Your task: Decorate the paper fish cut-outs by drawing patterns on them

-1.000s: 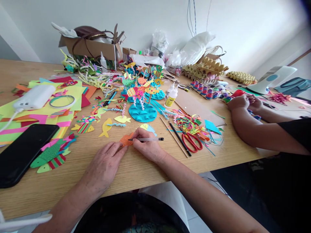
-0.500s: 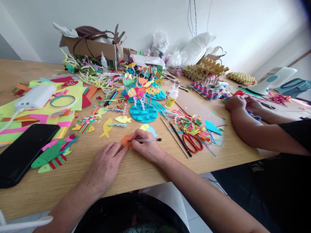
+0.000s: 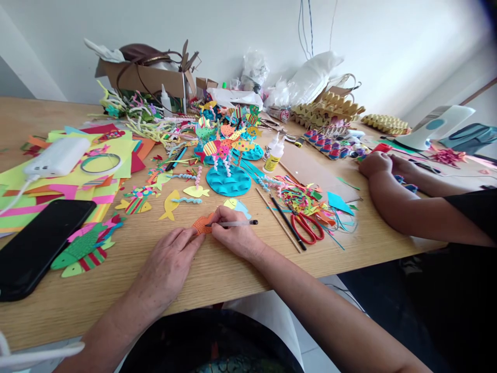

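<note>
An orange paper piece (image 3: 201, 225) with a fine dark pattern lies on the wooden table, partly hidden by both hands. The fingertips of my left hand (image 3: 171, 259) press on its left and lower edge. My right hand (image 3: 235, 233) is closed round a pen (image 3: 240, 223), its tip touching the orange paper. Just behind are a yellow paper fish (image 3: 170, 205) and a light blue and yellow fish (image 3: 237, 207). A blue scalloped base (image 3: 228, 180) carries colourful fish on twisted stems.
Red-handled scissors (image 3: 308, 228) and a black pencil (image 3: 289, 223) lie to the right. On the left are a phone (image 3: 39, 243), patterned fish (image 3: 83, 246) and a power bank (image 3: 58, 157). Glue bottles (image 3: 274, 157) stand mid-table. Another person's hands (image 3: 382, 166) work at the far right.
</note>
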`<action>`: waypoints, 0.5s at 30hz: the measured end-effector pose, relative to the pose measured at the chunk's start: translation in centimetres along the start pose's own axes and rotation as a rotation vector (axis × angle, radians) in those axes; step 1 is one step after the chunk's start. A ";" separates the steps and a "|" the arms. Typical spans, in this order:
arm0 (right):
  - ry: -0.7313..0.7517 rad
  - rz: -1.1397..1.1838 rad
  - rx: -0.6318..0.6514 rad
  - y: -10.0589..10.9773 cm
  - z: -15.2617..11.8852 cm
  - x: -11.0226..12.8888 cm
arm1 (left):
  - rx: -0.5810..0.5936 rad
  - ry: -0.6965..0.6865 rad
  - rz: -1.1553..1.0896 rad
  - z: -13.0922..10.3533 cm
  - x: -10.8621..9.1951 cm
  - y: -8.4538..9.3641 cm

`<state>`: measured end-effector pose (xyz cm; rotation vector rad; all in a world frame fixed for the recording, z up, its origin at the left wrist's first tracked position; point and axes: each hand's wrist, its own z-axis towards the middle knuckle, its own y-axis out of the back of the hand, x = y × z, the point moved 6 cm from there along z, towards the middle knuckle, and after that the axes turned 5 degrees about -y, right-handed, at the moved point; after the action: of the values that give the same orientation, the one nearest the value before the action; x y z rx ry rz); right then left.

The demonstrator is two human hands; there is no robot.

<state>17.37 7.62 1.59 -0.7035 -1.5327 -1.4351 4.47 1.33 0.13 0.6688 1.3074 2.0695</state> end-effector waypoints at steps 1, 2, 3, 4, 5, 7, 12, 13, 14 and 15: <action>-0.008 0.025 -0.006 0.0 0.0 0.0 | -0.001 0.003 -0.001 0.0 0.0 0.0; -0.020 0.056 -0.015 0.1 0.0 -0.1 | 0.000 0.007 -0.005 0.1 0.0 0.1; -0.035 0.088 -0.016 0.2 0.0 -0.1 | 0.000 0.012 -0.012 0.1 0.0 0.1; -0.052 0.117 -0.012 0.3 0.0 -0.1 | 0.000 0.014 -0.021 0.1 0.0 0.1; -0.070 0.140 0.001 0.5 0.1 -0.1 | 0.001 0.014 -0.032 0.1 0.0 0.1; -0.105 0.169 0.050 0.6 0.3 0.2 | 0.000 0.013 -0.052 0.1 0.0 0.2; -0.104 0.145 0.134 0.9 1.4 1.3 | -0.006 0.014 -0.058 0.0 0.0 0.2; -0.108 0.148 0.137 0.7 1.6 1.3 | -0.004 0.015 -0.056 0.0 0.0 0.2; -0.119 0.156 0.138 0.6 1.7 1.1 | -0.003 0.018 -0.057 0.0 0.0 0.2; -0.130 0.164 0.140 0.3 1.8 0.9 | 0.000 0.021 -0.058 0.0 0.0 0.2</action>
<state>16.86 9.28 2.63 -0.8303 -1.6179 -1.1681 4.46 1.27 0.28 0.6029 1.3232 2.0352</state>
